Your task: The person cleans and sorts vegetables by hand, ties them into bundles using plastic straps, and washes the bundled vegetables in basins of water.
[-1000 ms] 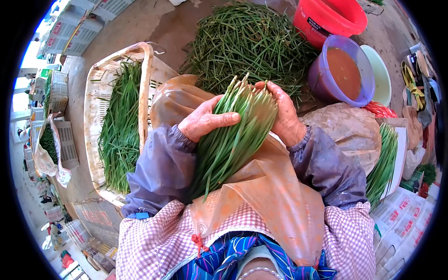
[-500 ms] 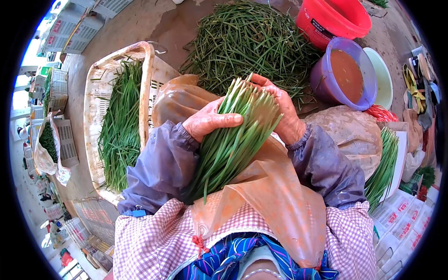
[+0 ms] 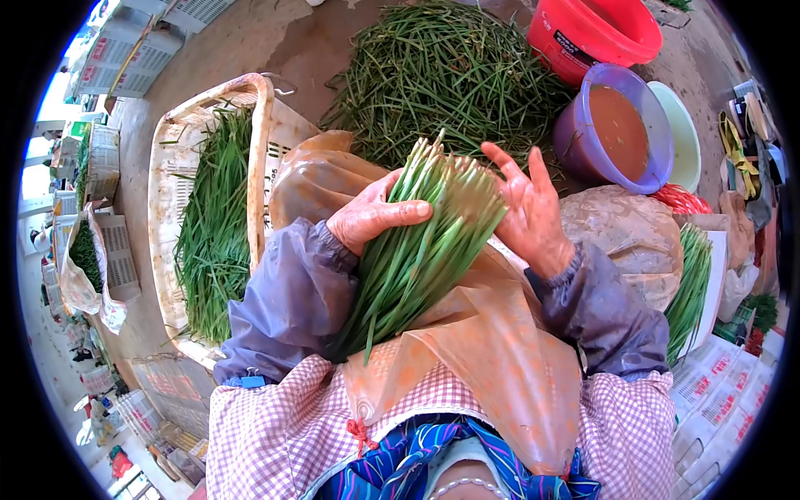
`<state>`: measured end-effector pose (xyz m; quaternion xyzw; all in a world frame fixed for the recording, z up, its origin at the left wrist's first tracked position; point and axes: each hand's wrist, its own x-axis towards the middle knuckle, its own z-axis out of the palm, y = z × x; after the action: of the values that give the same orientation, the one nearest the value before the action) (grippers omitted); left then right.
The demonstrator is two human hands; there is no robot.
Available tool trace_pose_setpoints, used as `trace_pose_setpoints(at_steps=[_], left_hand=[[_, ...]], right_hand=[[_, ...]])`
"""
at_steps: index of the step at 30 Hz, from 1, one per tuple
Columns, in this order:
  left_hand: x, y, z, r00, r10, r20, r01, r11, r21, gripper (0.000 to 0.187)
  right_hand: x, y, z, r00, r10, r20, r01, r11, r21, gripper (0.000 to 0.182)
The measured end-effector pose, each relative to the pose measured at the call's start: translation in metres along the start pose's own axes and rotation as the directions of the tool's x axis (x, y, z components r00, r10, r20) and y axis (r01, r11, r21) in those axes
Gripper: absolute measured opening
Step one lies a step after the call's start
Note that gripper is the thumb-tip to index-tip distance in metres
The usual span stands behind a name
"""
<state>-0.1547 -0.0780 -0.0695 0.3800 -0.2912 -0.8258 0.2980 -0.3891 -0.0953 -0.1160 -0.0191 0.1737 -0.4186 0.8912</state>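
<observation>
A thick bunch of green chives (image 3: 421, 242) lies across my lap on a translucent orange plastic apron (image 3: 483, 350), cut ends pointing away from me. My left hand (image 3: 371, 218) is closed around the bunch near its cut end. Just right of the bunch, my right hand (image 3: 529, 208) is lifted off it with the fingers spread and holds nothing. Both arms wear purple-grey sleeves.
A large loose pile of chives (image 3: 442, 71) lies on the ground ahead. A cream plastic crate (image 3: 171, 183) with chives stands at left. At right are a red tub (image 3: 596, 33), a purple bucket of brown liquid (image 3: 612, 125), a white basin (image 3: 679, 133) and more bundled chives (image 3: 687, 287).
My right hand has come off the chive bunch and opened, moving slightly right. My left hand keeps its grip and the bunch stays in place.
</observation>
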Motion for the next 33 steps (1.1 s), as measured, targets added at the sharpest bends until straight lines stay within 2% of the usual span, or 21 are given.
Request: trace_pose_setpoints(at_steps=[3,4,7,10,12,16,19,21,23,25,26,28,30,32,33], left_hand=[[0.002,-0.004,-0.005,1.0,0.015,-0.028,-0.014,1.0,0.024,0.073],[0.003,-0.008,-0.007,0.999,0.03,-0.028,-0.03,0.999,0.031,0.073],[0.002,-0.004,-0.003,0.996,0.075,-0.037,-0.069,0.986,0.149,0.074],[-0.001,0.002,-0.001,0.991,0.129,-0.038,-0.108,0.928,0.357,0.075],[-0.002,0.013,-0.002,0.996,0.091,-0.018,-0.071,0.873,0.483,0.074],[0.002,0.033,-0.005,0.999,-0.026,0.02,0.008,0.792,0.611,0.066],[0.019,0.039,-0.017,0.996,-0.086,0.005,0.057,0.704,0.708,0.06],[0.025,0.056,-0.013,0.982,-0.181,-0.047,0.16,0.683,0.713,0.059],[0.032,0.065,-0.01,0.971,-0.227,-0.078,0.207,0.628,0.75,0.062],[0.034,0.063,-0.003,0.972,-0.235,0.02,0.152,0.69,0.708,0.067],[0.039,0.06,-0.003,0.977,-0.198,0.08,0.072,0.66,0.748,0.069],[0.051,0.055,-0.007,0.97,-0.137,0.202,-0.086,0.584,0.807,0.071],[0.056,0.052,-0.009,0.972,-0.172,0.162,-0.049,0.527,0.849,0.073],[0.061,0.051,-0.012,0.974,-0.201,0.103,-0.005,0.438,0.899,0.073],[0.063,0.051,-0.014,0.969,-0.228,0.098,0.018,0.456,0.89,0.072]], right_hand=[[-0.026,0.01,0.002,0.998,0.036,0.043,-0.038,0.998,0.047,0.063],[-0.028,0.015,0.006,0.997,0.04,0.069,-0.039,0.999,-0.023,0.064],[-0.021,0.028,0.03,0.994,-0.109,0.002,0.101,0.916,-0.389,0.063],[-0.002,0.042,0.044,0.982,-0.186,0.012,0.179,0.921,-0.346,0.068],[0.01,0.049,0.056,0.978,-0.198,-0.057,0.175,0.944,-0.278,0.072],[0.031,0.054,0.059,0.942,-0.322,-0.096,0.252,0.866,-0.431,0.062],[0.042,0.049,0.061,0.921,-0.372,-0.115,0.279,0.837,-0.471,0.063],[0.038,0.041,0.072,0.943,-0.32,-0.087,0.265,0.884,-0.385,0.072],[0.043,0.036,0.066,0.938,-0.344,-0.03,0.297,0.849,-0.438,0.079],[0.051,0.033,0.06,0.935,-0.343,-0.09,0.261,0.836,-0.483,0.08],[0.056,0.031,0.056,0.931,-0.346,-0.119,0.243,0.828,-0.505,0.081],[0.069,0.024,0.048,0.948,-0.284,-0.146,0.155,0.807,-0.57,0.072],[0.075,0.021,0.044,0.951,-0.251,-0.179,0.093,0.788,-0.609,0.064],[0.078,0.017,0.039,0.967,-0.211,-0.14,0.09,0.803,-0.589,0.06],[0.08,0.016,0.037,0.974,-0.193,-0.122,0.088,0.811,-0.579,0.059]])
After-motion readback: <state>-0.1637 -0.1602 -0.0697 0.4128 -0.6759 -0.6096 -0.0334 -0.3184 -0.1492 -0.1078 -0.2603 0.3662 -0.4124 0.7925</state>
